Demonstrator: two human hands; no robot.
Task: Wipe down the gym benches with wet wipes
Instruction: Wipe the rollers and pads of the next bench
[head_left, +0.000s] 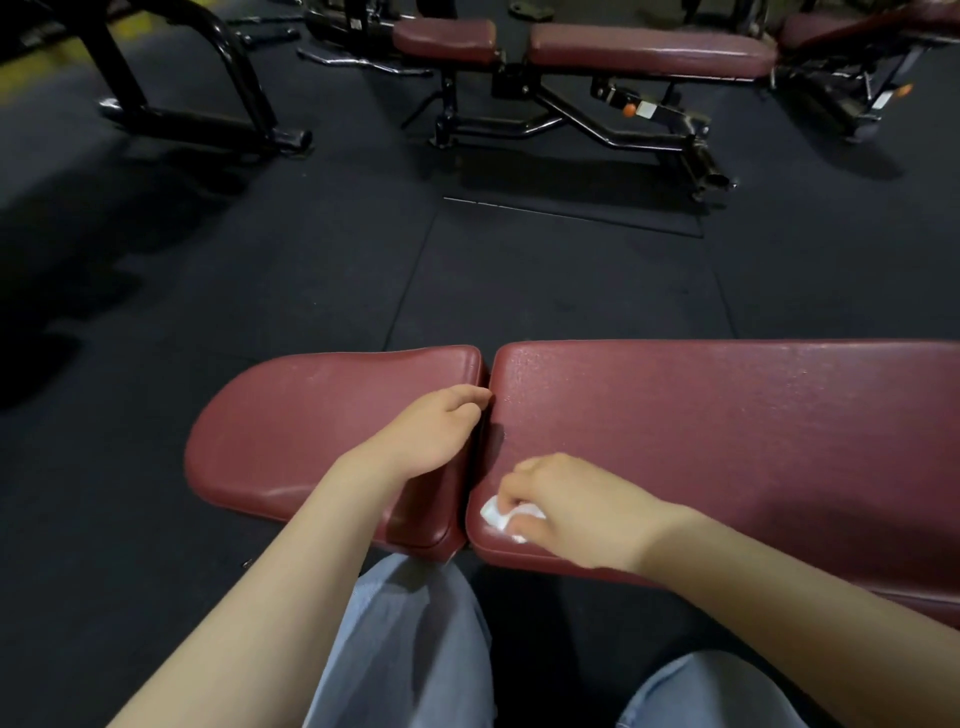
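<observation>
The crumpled white wet wipe (506, 514) lay on the near left corner of the long dark-red padded vinyl back pad (727, 441), close to the gap between the two pads. The right hand (576, 512) pinched the wipe between curled fingers and thumb and held it against the pad surface; most of the wipe was hidden under the fingers. The right forearm entered from the lower right, palm down.

The left hand (434, 434) rested palm down on the right end of the short dark-red padded vinyl seat pad (311, 431). Its fingers curled over the pad edge into the gap, so their tips were hidden and any grip could not be confirmed.

The back pad was cut off at the right frame edge. Its surface showed fine specks of sheen.

Two light-blue trouser legs (415, 649) appeared below the bench. On the black rubber floor (311, 270) beyond stood one complete dark-red bench with a black steel frame (597, 52), and a second, partly cut off, at the upper right.
</observation>
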